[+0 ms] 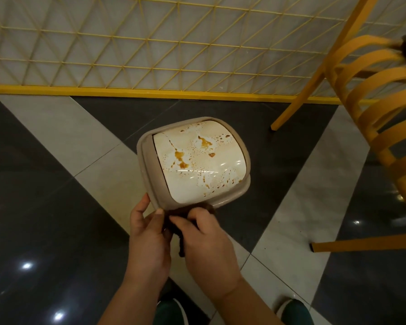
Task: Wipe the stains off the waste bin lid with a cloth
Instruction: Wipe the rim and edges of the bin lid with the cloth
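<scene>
The waste bin lid (197,181) is a glossy white swing flap in a beige rim, held up above the floor. Orange-brown stains (182,158) and fine spatter cover the flap. My left hand (145,233) grips the lid's near left rim, thumb on top. A dark brown cloth (174,225) is bunched between both hands at the lid's near edge. My right hand (206,240) is closed on the cloth, its fingers just below the rim.
The floor has dark glossy tiles and pale diagonal bands (63,137). A yellow lattice screen (150,43) with a yellow base bar stands ahead. An orange slatted chair (380,127) is at the right. My green shoes (295,313) show at the bottom.
</scene>
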The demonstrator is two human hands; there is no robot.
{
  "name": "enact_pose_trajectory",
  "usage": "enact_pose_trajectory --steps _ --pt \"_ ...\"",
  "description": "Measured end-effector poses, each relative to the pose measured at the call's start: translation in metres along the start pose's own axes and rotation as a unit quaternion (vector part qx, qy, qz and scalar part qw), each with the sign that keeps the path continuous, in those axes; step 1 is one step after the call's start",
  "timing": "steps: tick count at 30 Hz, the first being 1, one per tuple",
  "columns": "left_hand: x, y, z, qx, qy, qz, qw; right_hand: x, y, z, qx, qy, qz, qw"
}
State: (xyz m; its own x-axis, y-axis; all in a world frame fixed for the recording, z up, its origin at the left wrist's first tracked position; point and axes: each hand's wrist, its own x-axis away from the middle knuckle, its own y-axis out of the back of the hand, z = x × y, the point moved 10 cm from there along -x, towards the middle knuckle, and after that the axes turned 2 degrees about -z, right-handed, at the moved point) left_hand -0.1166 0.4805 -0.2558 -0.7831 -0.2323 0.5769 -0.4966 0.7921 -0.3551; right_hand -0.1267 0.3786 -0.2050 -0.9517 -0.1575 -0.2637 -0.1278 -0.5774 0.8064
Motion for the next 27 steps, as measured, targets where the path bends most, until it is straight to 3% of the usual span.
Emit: enact_pose_trajectory --steps 3,6,10,14,20,24,27 --pt "-0.008 0.005 -0.005 0.007 0.006 0.002 1.000 0.000 0.021 -0.027 0.033 -0.005 -0.022 0.999" --pt "-0.017 0.007 -0.008 0.016 0.011 0.007 1.000 -0.001 0.066 -0.084 -0.004 -0.140 -0.110 0.984" --pt "-0.015 0.008 -0.009 0.066 0.006 -0.013 0.998 -0.002 0.078 -0.117 -0.063 -0.261 -0.143 0.953" --pt "0.006 0.000 0.017 0.107 0.024 -0.064 0.992 0.015 0.068 -0.129 -0.226 -0.391 -0.194 0.871" --pt "0.013 -0.049 0.042 0.125 0.056 -0.021 0.990 0.018 0.058 -0.106 -0.265 -0.364 -0.190 0.873" --pt "0.005 -0.025 0.026 0.151 0.025 -0.064 0.986 0.025 0.060 -0.107 -0.273 -0.372 -0.188 0.867" --pt "0.010 -0.005 0.016 0.138 0.000 -0.088 0.987 0.024 0.060 -0.091 -0.250 -0.336 -0.156 0.894"
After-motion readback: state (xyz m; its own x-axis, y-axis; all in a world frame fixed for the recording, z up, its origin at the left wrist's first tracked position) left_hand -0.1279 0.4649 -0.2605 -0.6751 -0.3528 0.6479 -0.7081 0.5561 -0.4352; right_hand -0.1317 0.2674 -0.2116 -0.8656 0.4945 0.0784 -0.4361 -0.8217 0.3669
